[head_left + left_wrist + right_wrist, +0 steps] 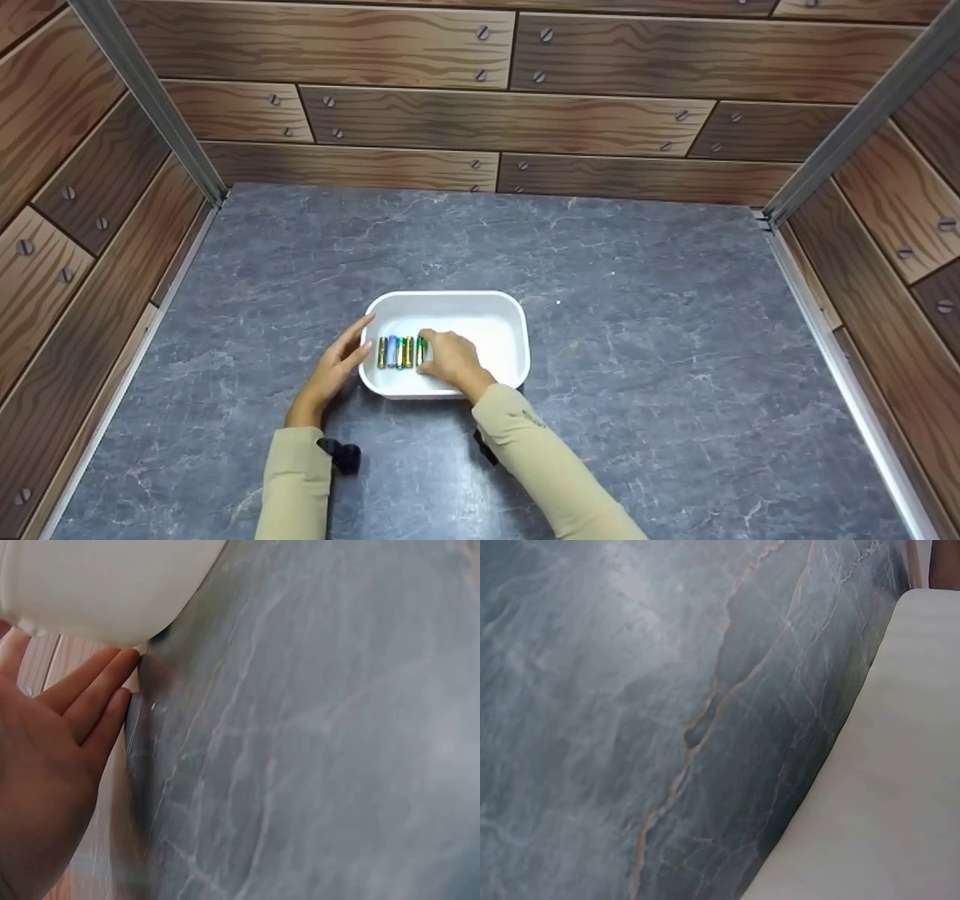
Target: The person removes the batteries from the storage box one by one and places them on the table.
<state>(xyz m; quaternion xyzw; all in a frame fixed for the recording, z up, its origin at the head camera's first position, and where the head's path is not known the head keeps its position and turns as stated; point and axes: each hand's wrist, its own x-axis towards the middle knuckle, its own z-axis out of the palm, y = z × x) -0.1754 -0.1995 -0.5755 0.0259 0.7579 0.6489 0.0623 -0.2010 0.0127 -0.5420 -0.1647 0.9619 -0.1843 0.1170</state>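
Note:
In the head view a white rectangular tray (502, 307) holds a row of small batteries (391, 352), gold, blue and green, standing side by side near its left end. My right hand (454, 358) reaches over the front rim and pinches a green battery (421, 351) by its two ends, slightly right of the row. My left hand (330, 379) lies along the tray's left side with fingers extended, the thumb over the rim. From the left wrist, the straight fingers (94, 697) appear against the tray's outer wall (97, 592). The right wrist view shows only the tray's side (885, 765), with the right hand hidden.
A dark grey marbled tabletop (675, 360) surrounds the tray. Wood-patterned panels (420, 112) rise at the back and both sides, with metal posts (150, 97) at the corners. A black strap piece (345, 456) sits by the left sleeve.

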